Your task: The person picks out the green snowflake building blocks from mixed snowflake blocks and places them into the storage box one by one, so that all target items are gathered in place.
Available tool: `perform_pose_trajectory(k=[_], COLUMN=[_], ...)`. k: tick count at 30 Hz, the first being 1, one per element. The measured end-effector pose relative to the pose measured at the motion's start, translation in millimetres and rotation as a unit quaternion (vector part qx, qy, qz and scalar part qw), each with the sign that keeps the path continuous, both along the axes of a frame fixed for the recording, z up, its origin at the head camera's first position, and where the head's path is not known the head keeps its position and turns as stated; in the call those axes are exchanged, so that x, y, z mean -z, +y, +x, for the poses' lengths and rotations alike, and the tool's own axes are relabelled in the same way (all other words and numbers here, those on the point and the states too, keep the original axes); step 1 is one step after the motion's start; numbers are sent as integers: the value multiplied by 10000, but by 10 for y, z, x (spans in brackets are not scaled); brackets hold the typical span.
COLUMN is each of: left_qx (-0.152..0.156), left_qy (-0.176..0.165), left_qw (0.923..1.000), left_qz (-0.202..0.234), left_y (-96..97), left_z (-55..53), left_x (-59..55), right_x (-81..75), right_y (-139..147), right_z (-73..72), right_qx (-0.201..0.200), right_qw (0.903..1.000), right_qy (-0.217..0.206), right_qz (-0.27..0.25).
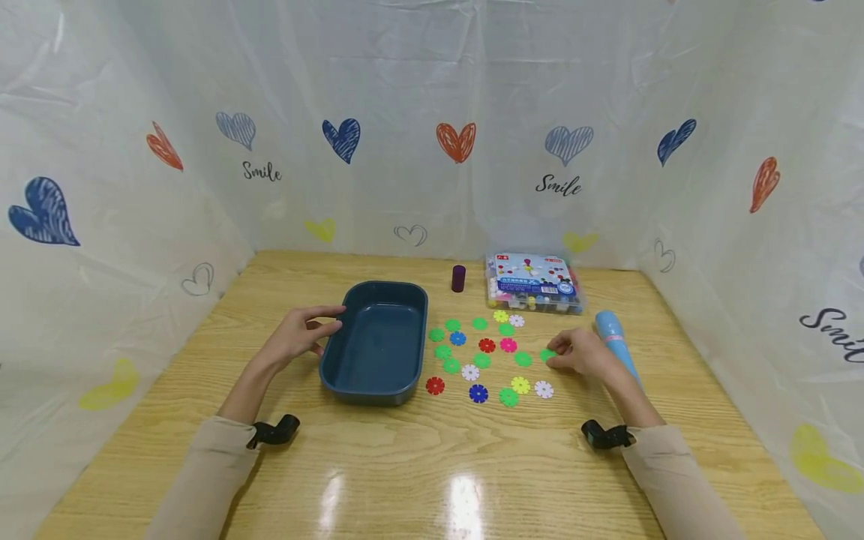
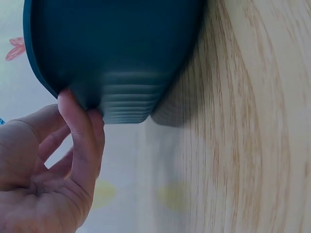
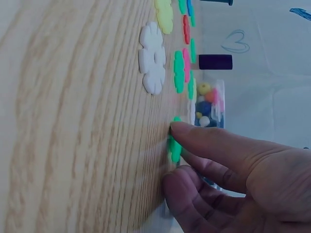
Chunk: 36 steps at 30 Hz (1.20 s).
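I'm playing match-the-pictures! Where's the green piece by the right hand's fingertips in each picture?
Head: the green piece is right of the middle and a bit below it, by the right hand's fingertips.
Left wrist: not in it.
Right wrist: the green piece is just right of and below the middle, seen nearly edge-on.
Shared landmark: the wooden table shows in all three.

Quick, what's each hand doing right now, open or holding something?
Left hand: open, fingers touching the tub at its rim.
Right hand: fingers at a green disc; can't tell whether it's pinched.
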<state>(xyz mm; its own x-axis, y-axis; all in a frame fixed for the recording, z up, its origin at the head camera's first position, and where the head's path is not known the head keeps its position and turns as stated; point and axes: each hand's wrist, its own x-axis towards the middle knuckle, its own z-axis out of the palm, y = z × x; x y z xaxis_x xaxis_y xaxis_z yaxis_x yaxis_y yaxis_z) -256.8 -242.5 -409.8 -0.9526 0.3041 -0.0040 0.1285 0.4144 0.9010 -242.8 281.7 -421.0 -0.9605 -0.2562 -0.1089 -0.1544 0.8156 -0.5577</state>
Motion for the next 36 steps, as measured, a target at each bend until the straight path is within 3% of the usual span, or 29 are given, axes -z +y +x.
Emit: perform_pose_trajectory(k=[11,23,31,36], left_qx=[10,20,46,38], left_qy=[-265,-244,-288,-343], left_qw=[9994,9995,9991,9984], left_qz=[216,184,305,440], left_y=[-19,-29,-34,-41], left_z=[-20,-24,-36,-35], left_x=[17,38,39,35], right_x=[21,42,33,35], right_y=[18,66,112,119], right_z=[-54,-51,-42,-45], right_qx=[61,169,128,124], right_qw=[9995,9974,9930,9926], right_qy=[-22,-33,-149,-199], right_qz=[-310,-696,-1168,-1194])
